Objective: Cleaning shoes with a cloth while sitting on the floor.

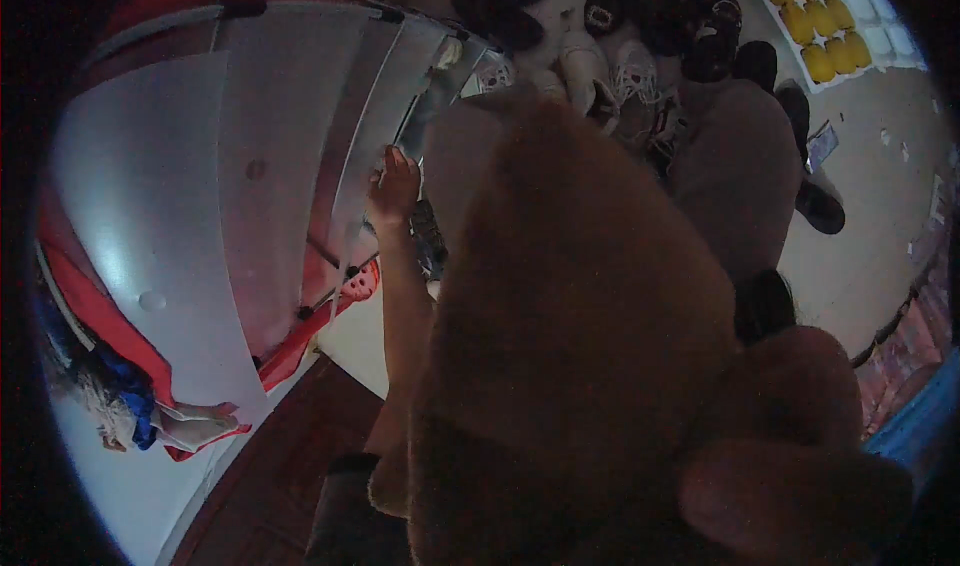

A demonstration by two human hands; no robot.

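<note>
My left hand is beside a rack with translucent plastic panels, its fingers slightly bent and apart; nothing shows in it. Whether it touches the rack's edge cannot be told. Brown cloth, apparently my clothing, fills the middle of the view. At the lower right, close to the camera, a dark blurred shape may be my right hand; its fingers and anything in it cannot be made out. Pale lace-up shoes stand on the floor in front of me, and a red clog with holes lies by the rack.
Several dark shoes crowd the floor ahead. A single dark shoe lies at the right. Yellow items in a white tray are at the upper right. Red fabric runs along the rack, near a dark brown panel.
</note>
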